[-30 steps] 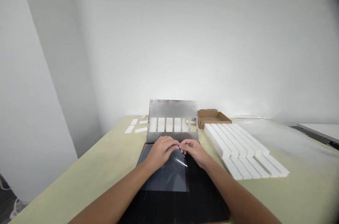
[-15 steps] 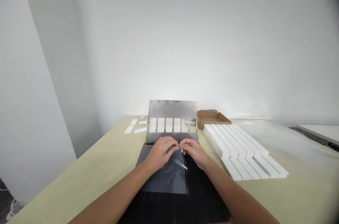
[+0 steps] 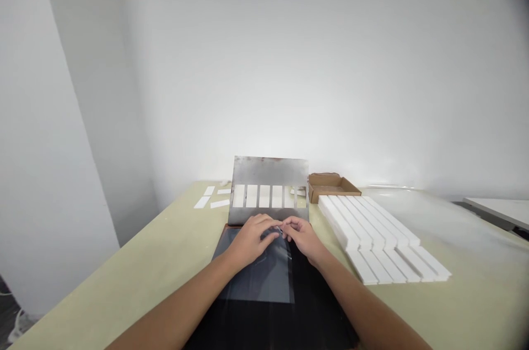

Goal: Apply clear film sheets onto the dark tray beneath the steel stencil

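A clear plastic film (image 3: 260, 284) lies on a black board (image 3: 318, 311) in front of me. Its far right corner curves upward to my right hand (image 3: 302, 237), whose thumb and fingers pinch that corner. My left hand (image 3: 251, 238) is above the film's far edge, thumb apart from the fingers, with the index fingertip against the right fingertips. Just beyond both hands a grey metal frame plate (image 3: 270, 168) with a row of rectangular openings stands tilted up along the board's far edge. White strips show at several openings.
Several loose white pieces (image 3: 202, 202) lie left of the plate on the yellowish table (image 3: 165, 251). To the right are stacked white foam-like strips (image 3: 372, 223), with an open cardboard box (image 3: 330, 187) behind them. Clear plastic sheeting (image 3: 433, 217) covers the table's far right.
My left thumb has come away from the fingertips and moved slightly nearer me. The bright glare on the lifted film has faded. My right hand keeps its pinch.
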`<state>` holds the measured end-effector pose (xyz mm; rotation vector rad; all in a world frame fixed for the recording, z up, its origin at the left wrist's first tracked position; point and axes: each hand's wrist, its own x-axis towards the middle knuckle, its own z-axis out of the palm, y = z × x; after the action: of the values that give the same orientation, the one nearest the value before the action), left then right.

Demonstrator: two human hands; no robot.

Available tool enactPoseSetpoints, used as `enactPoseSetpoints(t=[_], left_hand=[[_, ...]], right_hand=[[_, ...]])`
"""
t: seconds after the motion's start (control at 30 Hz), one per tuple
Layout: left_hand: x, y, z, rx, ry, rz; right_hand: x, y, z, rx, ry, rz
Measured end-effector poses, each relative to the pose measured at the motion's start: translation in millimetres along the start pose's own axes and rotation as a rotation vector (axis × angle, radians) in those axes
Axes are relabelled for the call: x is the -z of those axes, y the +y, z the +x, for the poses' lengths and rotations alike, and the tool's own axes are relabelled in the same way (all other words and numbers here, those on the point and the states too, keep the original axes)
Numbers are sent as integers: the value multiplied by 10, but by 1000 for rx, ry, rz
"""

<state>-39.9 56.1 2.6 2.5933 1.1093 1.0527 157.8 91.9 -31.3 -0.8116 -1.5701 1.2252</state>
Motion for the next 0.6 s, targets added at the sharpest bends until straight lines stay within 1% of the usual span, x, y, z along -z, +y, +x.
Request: enactPoseSetpoints(t=[0.2, 0.27, 0.33, 0.4, 0.5, 0.6], left_hand=[[-9, -16, 7, -10, 29, -45], [-14, -26, 5, -13, 27, -58], [-15, -31, 5, -13, 27, -58], [-12, -30, 7, -9, 25, -59], [-11, -26, 12, -3, 19, -66], [-19, -26, 15, 3, 31, -67]], right_hand=[[-1, 50, 21, -13, 25, -49], [-3, 70, 26, 22, 59, -109], [-5, 54, 14, 115, 115, -210], [-8, -8, -21, 242, 143, -338], [-25, -149, -99, 398, 95, -502], [-50, -251, -162, 477, 69, -642]])
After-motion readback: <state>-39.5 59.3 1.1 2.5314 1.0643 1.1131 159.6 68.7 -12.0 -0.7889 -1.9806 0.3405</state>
